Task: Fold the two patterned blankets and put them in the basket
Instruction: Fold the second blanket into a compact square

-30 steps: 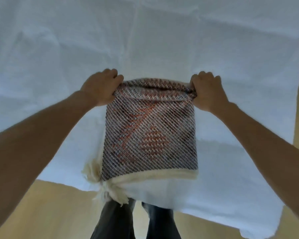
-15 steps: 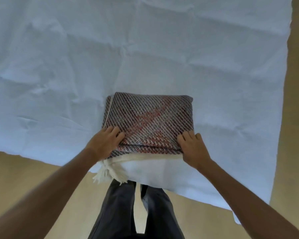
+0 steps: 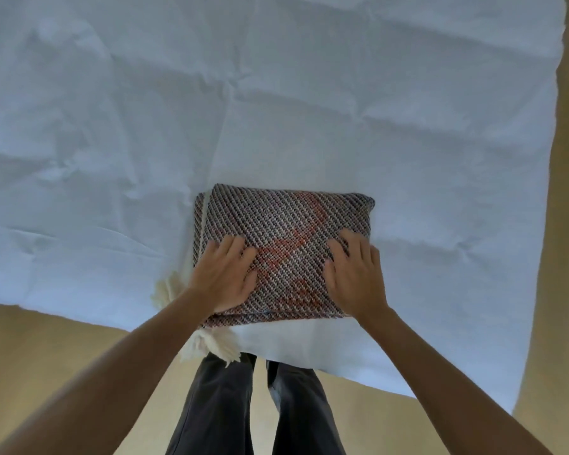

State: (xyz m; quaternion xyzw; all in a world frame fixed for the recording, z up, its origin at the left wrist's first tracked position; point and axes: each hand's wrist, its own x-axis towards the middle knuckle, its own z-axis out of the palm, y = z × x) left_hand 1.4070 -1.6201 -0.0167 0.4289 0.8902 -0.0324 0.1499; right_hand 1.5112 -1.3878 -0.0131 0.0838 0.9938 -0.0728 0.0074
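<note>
Both hands now atop blanket

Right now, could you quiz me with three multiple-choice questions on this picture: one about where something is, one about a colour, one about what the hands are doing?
1. Where does the folded blanket lie?
A. on the white sheet, near its front edge
B. on the bare floor
C. in a basket

2. What colour is the blanket's fringe?
A. black
B. cream
C. green

3. How do the left hand and right hand meet the blanket?
A. both lift it
B. only one touches it
C. both rest flat on top

Answers: 1 A, white cloth surrounds it; 2 B, pale tassels hang at its corner; 3 C, fingers lie spread on the weave.
</note>
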